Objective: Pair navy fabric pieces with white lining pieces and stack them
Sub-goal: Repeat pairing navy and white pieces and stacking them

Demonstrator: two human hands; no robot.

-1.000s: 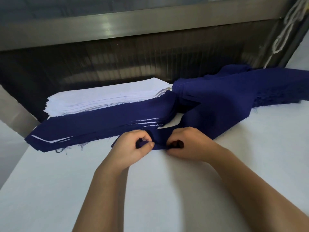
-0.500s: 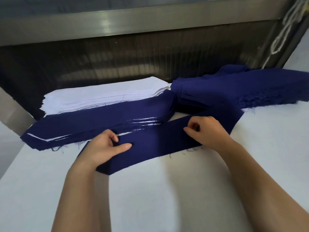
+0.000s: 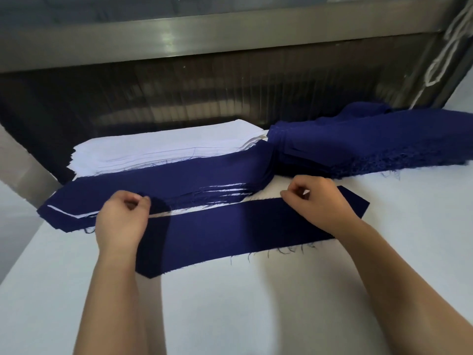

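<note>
A single navy fabric strip [image 3: 230,229] lies stretched flat across the white table, frayed along its near edge. My left hand [image 3: 122,221] pinches its far edge near the left end. My right hand [image 3: 317,201] pinches the far edge near the right end. Just behind it sits the paired stack of navy and white pieces [image 3: 163,183], with thin white edges showing between the layers. A pile of white lining pieces [image 3: 163,147] lies behind that stack. A heap of loose navy pieces [image 3: 358,144] lies at the right.
The white table [image 3: 256,303] spreads wide in front of the strip. A dark ribbed panel [image 3: 204,85] under a metal rail [image 3: 179,39] closes off the back. A white cord [image 3: 445,47] hangs at the upper right.
The navy strip was bunched between my two hands close together. They have drawn apart to left and right, and the strip now lies spread out flat on the table.
</note>
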